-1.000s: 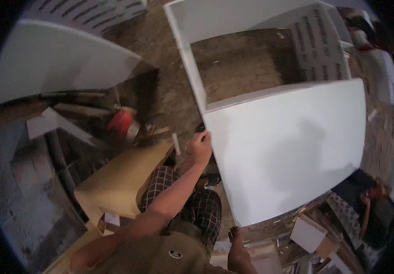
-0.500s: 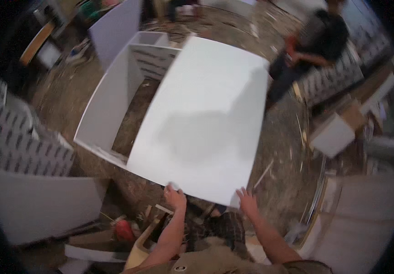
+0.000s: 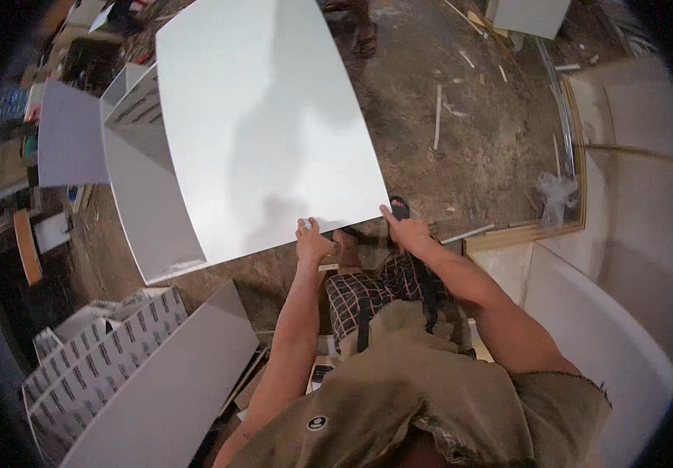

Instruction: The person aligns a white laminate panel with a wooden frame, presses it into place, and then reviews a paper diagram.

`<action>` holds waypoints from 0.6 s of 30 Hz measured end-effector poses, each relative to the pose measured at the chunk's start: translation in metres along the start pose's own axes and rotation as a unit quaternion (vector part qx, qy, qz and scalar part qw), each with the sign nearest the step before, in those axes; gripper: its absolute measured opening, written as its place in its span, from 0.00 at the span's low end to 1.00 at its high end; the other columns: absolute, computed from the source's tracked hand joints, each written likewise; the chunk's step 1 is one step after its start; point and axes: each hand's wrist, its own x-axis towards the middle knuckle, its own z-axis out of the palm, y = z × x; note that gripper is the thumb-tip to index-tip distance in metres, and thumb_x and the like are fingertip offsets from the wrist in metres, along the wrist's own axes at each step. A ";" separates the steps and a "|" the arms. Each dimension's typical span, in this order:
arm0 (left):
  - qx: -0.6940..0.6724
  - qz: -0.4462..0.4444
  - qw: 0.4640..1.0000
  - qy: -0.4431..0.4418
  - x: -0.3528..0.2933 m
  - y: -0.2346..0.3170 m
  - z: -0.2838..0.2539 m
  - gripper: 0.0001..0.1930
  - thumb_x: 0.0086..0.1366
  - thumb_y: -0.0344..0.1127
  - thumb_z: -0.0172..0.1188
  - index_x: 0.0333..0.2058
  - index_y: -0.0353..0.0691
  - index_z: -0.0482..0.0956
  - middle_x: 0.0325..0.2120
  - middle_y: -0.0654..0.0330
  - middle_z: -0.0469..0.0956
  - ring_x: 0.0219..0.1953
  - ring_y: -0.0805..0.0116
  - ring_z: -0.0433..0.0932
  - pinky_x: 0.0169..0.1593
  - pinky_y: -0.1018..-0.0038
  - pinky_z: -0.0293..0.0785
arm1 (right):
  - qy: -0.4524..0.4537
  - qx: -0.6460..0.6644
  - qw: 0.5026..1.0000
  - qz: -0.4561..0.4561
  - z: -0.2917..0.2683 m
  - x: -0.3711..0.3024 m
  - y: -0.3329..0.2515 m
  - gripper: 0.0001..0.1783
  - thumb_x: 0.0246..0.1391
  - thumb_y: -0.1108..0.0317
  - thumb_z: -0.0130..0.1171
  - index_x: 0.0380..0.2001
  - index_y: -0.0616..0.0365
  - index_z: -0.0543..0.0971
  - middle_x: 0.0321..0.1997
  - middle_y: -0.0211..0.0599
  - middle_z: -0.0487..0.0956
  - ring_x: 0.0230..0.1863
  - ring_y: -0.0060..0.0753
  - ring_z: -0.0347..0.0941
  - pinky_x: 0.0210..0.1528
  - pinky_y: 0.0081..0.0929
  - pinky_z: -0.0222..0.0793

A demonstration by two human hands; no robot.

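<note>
A large white panel (image 3: 274,140) lies over a box-like frame of upright boards (image 3: 145,187), which shows along its left side. My left hand (image 3: 313,240) grips the panel's near edge, fingertips bent over the top face. At the near right corner my right hand (image 3: 407,228) holds the edge, its index finger stretched along the corner. The undersides of both hands are hidden. A shadow falls across the panel's surface.
Printed boards (image 3: 106,351) and a plain board (image 3: 173,382) lean at lower left. A lilac panel (image 3: 71,136) stands beyond the frame. Scraps and a white strip (image 3: 438,117) lie on the floor at right, near a wood-edged frame (image 3: 578,187). Someone's foot (image 3: 364,39) shows at the top.
My view has swung, so the panel and frame appear further up and left, turned. The person at upper right is now mostly out of view. Both hands remain at the panel's near edge.
</note>
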 end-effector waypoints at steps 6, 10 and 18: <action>0.098 0.021 0.987 -0.126 0.026 -0.020 0.002 0.44 0.58 0.44 0.59 0.67 0.32 0.49 0.65 0.30 0.47 0.65 0.35 0.54 0.65 0.56 0.60 | -0.275 0.114 0.947 0.121 0.023 0.028 -0.037 0.51 0.56 0.75 0.51 0.71 0.59 0.29 0.44 0.59 0.80 0.42 0.54 0.78 0.38 0.47 0.73; 0.076 0.022 0.991 -0.112 0.016 -0.017 0.004 0.45 0.57 0.44 0.59 0.67 0.32 0.48 0.65 0.28 0.46 0.66 0.34 0.52 0.65 0.55 0.58 | -0.292 0.261 0.892 0.225 -0.017 0.029 -0.049 0.40 0.66 0.66 0.43 0.72 0.57 0.36 0.38 0.50 0.80 0.36 0.47 0.75 0.37 0.52 0.67; 0.062 0.077 0.987 -0.128 0.025 -0.003 0.060 0.49 0.54 0.48 0.61 0.68 0.32 0.47 0.66 0.34 0.52 0.69 0.34 0.44 0.69 0.52 0.48 | -0.281 0.147 0.931 0.180 -0.020 0.003 -0.019 0.47 0.51 0.67 0.58 0.68 0.74 0.48 0.45 0.59 0.80 0.45 0.54 0.78 0.41 0.45 0.75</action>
